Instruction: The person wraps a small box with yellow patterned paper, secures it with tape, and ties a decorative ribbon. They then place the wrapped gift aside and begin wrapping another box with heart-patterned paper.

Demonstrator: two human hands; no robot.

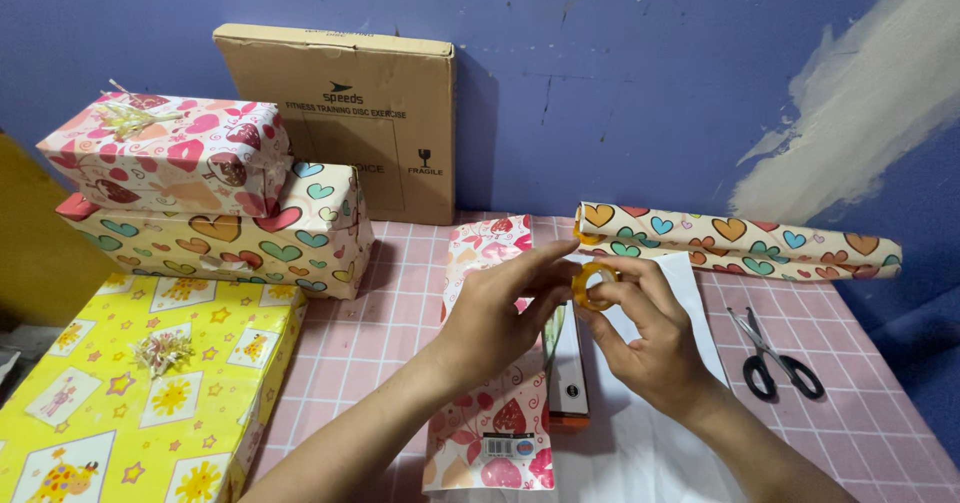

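Glossy paper wrap (490,403), clear plastic tape (592,286)

A flat brown cardboard box (338,113) leans upright against the blue wall in the upper left of the frame, with dark print on its face. At the left edge, a wrapped parcel with pink lips and strawberries (170,153) sits on a cream parcel with coloured hearts (230,233). Below them, lower left, lies a large yellow parcel with stars and a ribbon bow (140,403). A small white barcode label (497,447) sits on the pink paper at bottom centre.
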